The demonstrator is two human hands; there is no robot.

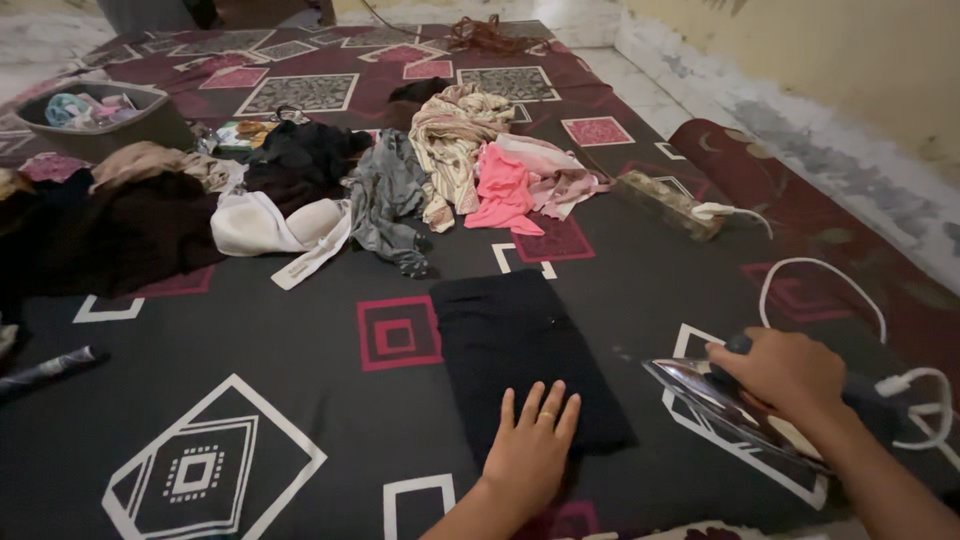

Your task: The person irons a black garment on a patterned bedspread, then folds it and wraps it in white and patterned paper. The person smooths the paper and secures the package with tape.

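A dark patterned sheet [300, 400] is spread across the floor, with bare room left of the folded black cloth [520, 350] and a heap of clothes [330, 190] lying beyond its far edge. The black cloth is laid flat and rectangular at the centre. The left hand [530, 450] is pressed palm-down on its near edge, fingers straight and slightly spread. The right hand [785, 370] is wrapped shut round the handle of an iron [730, 405], held tilted just right of the cloth, its white cord [830, 270] looped behind.
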